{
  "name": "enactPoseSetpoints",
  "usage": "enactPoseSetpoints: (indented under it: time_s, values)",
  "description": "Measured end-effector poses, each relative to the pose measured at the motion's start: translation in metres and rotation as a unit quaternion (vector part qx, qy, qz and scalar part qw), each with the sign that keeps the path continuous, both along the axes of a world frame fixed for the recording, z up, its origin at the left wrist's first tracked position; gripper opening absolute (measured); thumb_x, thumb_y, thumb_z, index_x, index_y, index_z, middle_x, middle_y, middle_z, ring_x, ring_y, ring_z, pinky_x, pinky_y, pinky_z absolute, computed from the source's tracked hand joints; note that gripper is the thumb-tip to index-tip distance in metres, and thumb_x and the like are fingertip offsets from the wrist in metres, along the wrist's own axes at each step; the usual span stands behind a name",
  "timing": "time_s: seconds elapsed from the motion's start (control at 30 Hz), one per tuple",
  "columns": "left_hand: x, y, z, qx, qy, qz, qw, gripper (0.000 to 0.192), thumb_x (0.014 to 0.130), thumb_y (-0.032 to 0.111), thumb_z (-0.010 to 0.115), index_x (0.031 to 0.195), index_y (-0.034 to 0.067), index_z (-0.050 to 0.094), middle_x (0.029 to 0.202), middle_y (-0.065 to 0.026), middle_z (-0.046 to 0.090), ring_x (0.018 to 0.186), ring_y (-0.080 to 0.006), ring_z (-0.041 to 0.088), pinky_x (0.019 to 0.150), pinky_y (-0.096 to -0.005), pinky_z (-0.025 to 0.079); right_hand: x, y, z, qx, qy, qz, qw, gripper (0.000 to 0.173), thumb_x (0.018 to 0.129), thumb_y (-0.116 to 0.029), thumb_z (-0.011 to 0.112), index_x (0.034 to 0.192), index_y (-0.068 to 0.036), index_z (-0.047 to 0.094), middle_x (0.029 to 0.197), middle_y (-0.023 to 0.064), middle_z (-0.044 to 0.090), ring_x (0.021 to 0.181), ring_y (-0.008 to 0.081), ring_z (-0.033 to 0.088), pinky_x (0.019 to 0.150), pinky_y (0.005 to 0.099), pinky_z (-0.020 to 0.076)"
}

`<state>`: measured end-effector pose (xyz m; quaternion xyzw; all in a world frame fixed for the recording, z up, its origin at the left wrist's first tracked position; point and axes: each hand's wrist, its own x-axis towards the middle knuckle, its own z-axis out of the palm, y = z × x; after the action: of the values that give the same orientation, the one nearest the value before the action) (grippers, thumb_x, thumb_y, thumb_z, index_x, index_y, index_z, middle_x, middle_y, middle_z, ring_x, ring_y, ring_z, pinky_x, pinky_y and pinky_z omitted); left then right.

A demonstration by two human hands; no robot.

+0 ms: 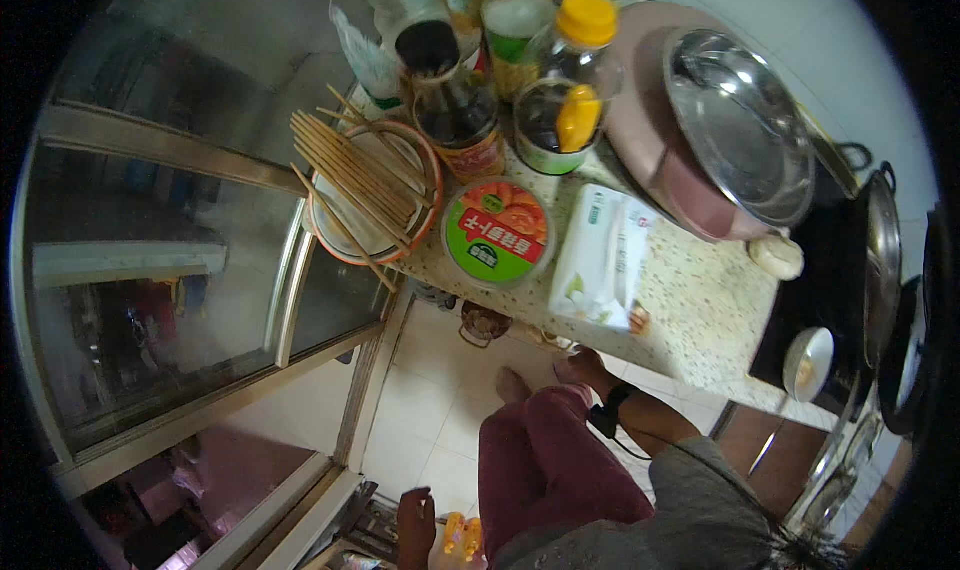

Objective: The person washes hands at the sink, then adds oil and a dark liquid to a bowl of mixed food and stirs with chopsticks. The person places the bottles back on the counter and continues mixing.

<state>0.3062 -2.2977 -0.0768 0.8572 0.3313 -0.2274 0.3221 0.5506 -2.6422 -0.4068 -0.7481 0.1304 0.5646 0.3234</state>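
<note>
My right hand (580, 366) is low, just past the counter's front edge, with a black strap and cable on the wrist. Its fingers are partly hidden, so any hold cannot be told. My left hand (417, 521) hangs at the bottom of the view, fingers bent, beside bottles with orange tops (461, 536). On the speckled stone counter (697, 307) above my right hand lies a white plastic tissue pack (596, 259). Left of it stands a round tub with a green and red printed lid (496, 232). Bamboo chopsticks (352, 176) rest across an orange-rimmed bowl (431, 232).
Behind the tub stand a dark sauce bottle (457, 120) and a yellow-capped bottle (589, 19). A steel basin (739, 127) sits on a pink cooker (637, 112). At right are a pan (881, 270) and small bowl (808, 364). A glazed door (165, 285) borders the left.
</note>
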Motion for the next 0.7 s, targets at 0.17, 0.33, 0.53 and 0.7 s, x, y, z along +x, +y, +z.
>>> enactPoseSetpoints:
  time_s: [0.17, 0.33, 0.53, 0.7]
  values:
    - [0.070, -0.007, 0.053, -0.065, -0.120, -0.073, 0.988, 0.019, 0.094, 0.009, 0.064, 0.111, 0.000, 0.064, 0.110, -0.0175, 0.065, 0.105, -0.0326, 0.063, 0.090, -0.0405, 0.051, -0.012, 0.002, 0.210, 0.170, -0.069, -0.046, 0.982, 0.018, 0.099, -0.017, 0.057, 0.098, -0.002, 0.066, 0.088, 0.0059, 0.068, 0.082, 0.0138, 0.064, 0.074, 0.0307, 0.0526]
    - [0.147, -0.023, 0.088, -0.092, -0.206, -0.231, 0.947, 0.020, 0.093, 0.007, 0.062, 0.113, 0.001, 0.063, 0.113, -0.0166, 0.065, 0.109, -0.0355, 0.061, 0.097, -0.0434, 0.047, 0.038, -0.003, 0.348, 0.220, -0.312, -0.191, 0.905, 0.021, 0.094, -0.022, 0.067, 0.096, -0.002, 0.064, 0.080, 0.0047, 0.066, 0.072, 0.0142, 0.062, 0.067, 0.0312, 0.0509]
    - [0.234, -0.078, 0.104, -0.107, -0.284, -0.275, 0.912, 0.027, 0.094, 0.007, 0.061, 0.120, 0.000, 0.058, 0.117, -0.0188, 0.060, 0.109, -0.0378, 0.057, 0.096, -0.0439, 0.046, 0.141, 0.014, 0.399, 0.057, -0.537, -0.132, 0.831, 0.041, 0.081, -0.035, 0.079, 0.091, 0.000, 0.061, 0.101, 0.0218, 0.062, 0.091, 0.0351, 0.060, 0.080, 0.0425, 0.0505]
    - [0.251, -0.105, 0.120, -0.161, -0.282, -0.265, 0.908, 0.028, 0.094, 0.006, 0.060, 0.121, -0.001, 0.056, 0.119, -0.0201, 0.057, 0.109, -0.0377, 0.056, 0.095, -0.0442, 0.046, 0.161, 0.029, 0.418, -0.041, -0.442, -0.068, 0.893, 0.055, 0.082, -0.042, 0.076, 0.103, 0.006, 0.061, 0.107, 0.0228, 0.063, 0.103, 0.0378, 0.058, 0.089, 0.0444, 0.0491]
